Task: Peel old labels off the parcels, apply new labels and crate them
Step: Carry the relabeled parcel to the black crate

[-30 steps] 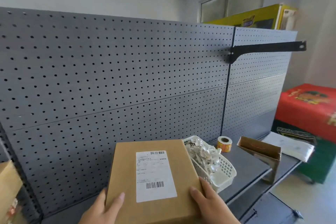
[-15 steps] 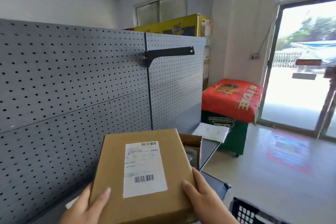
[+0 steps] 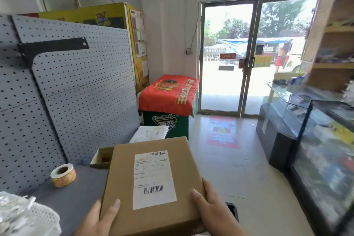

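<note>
A flat brown cardboard parcel (image 3: 122, 184) is held in front of me above the grey shelf (image 3: 76, 197). A white shipping label (image 3: 154, 179) with two barcodes is stuck flat on its top face. My left hand (image 3: 99, 218) grips the parcel's near left corner, thumb on top. My right hand (image 3: 212, 207) grips the near right corner, thumb on top. A dark crate edge (image 3: 232, 210) shows on the floor just past my right hand, mostly hidden.
A roll of gold stickers (image 3: 63, 175) stands on the shelf at left, a white basket (image 3: 28, 216) of small clear items at bottom left. An open brown box (image 3: 101, 157) and white sheets (image 3: 151, 133) lie behind the parcel. Glass counter (image 3: 316, 140) stands at right.
My view has swung to the right, from the pegboard toward the glass door and counter. The parcel stays in both hands, now over the shelf's right end.
</note>
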Tool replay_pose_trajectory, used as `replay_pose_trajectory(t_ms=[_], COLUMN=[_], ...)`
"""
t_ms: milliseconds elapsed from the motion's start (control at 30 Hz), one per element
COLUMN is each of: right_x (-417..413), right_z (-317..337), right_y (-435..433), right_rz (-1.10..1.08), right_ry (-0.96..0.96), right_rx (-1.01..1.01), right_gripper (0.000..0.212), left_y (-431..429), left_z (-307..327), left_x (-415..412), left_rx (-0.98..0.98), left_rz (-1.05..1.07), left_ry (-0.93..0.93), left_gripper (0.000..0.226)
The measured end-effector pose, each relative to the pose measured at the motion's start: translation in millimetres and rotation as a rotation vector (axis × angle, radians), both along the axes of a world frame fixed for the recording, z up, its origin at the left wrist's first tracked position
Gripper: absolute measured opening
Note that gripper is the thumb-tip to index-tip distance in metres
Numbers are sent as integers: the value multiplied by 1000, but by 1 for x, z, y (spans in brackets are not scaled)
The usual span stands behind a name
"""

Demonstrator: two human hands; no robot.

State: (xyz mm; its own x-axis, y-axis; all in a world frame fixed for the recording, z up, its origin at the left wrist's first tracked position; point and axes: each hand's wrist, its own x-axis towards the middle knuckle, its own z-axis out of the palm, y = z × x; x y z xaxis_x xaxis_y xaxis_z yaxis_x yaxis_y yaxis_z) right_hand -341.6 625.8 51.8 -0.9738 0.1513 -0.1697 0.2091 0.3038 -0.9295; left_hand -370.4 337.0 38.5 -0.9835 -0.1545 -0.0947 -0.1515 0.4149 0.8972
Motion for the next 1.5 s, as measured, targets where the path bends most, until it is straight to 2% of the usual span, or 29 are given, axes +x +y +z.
replay_pose_trajectory(t_ms=[67, 100, 233, 367, 533, 833, 933, 1100, 1267, 1400, 1500], right_x=[-1, -1, 3, 5, -2, -22, -29, -47, -66, -74, -73], right_z=[-7, -8, -15, -22, -55, -101, -123, -162, -200, -232, -255], right_y=[20, 29, 51, 58, 69, 95, 111, 141, 161, 166, 165], right_rz=[-68, -96, -162, -238, -338, -395, -413, -388, -386, -387, -381], right_ry=[6, -4, -35, -53, -62, -97, -127, -158, -198, -236, -284], right_rx=[-3, 1, 4, -4, 44, 0, -50, -37, -57, -60, -67], right_gripper=[57, 55, 50, 41, 56, 47, 48, 47, 38, 41, 46], left_y=[33, 50, 82, 102, 115, 145, 155, 177, 194, 201, 201], left_z=[1, 3, -8, -27, -67, -105, -123, -155, -192, -223, -249], left_x=[-13, -19, -45, -64, -92, -122, -129, -131, -142, -144, -142], left_rx=[-45, -9, 20, 10, -33, -51, -55, -22, -41, -27, -59], left_rz=[-10, -30, -105, -186, -239, -364, -414, -415, -425, -411, -419], left_ry=[21, 13, -89, -152, -195, -214, -222, -233, -238, -271, -303], left_gripper=[45, 42, 55, 59, 67, 77, 87, 78, 91, 70, 74])
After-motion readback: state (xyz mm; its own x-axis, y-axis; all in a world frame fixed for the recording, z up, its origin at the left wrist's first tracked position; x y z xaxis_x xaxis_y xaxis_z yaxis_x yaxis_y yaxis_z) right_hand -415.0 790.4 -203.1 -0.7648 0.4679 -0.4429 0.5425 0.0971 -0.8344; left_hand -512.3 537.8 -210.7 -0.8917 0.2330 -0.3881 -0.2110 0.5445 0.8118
